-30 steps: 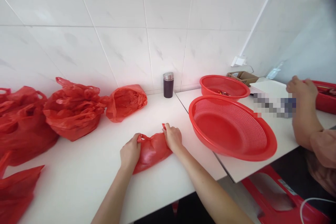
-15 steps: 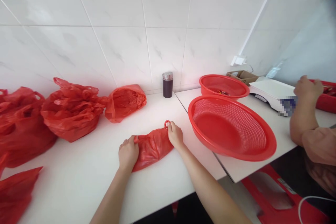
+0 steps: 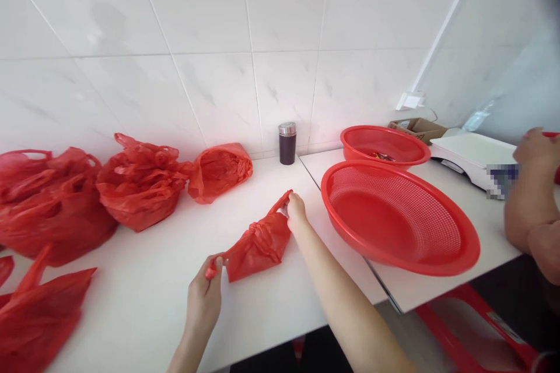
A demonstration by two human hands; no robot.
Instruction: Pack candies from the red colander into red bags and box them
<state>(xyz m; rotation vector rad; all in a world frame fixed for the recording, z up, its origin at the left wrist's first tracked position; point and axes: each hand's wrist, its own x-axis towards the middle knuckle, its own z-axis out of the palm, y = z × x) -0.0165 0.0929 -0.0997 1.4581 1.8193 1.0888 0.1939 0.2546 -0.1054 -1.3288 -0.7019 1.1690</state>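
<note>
Between my hands a red plastic bag (image 3: pixel 258 250) rests on the white table, its top gathered and twisted in the middle. My left hand (image 3: pixel 205 288) is closed around one handle at the bag's left end. At the upper right end, my right hand (image 3: pixel 296 213) pinches the other handle, drawn out taut. What the bag holds inside cannot be made out. Just right of my right hand stands a red perforated basket (image 3: pixel 376 215), with no contents showing.
Several red plastic bags (image 3: pixel 142 186) line the left side. A dark tumbler (image 3: pixel 287 144) stands by the wall. Behind the big basket is a smaller red basket (image 3: pixel 385 140) with small wrapped items, then a cardboard box (image 3: pixel 422 128) and a white scale (image 3: pixel 472 151). A co-worker's arm (image 3: pixel 531 198) is at right.
My hands have moved apart, the left one down and left, pulling the handles outward. The bag's top has bunched into the middle. The view has shifted slightly left.
</note>
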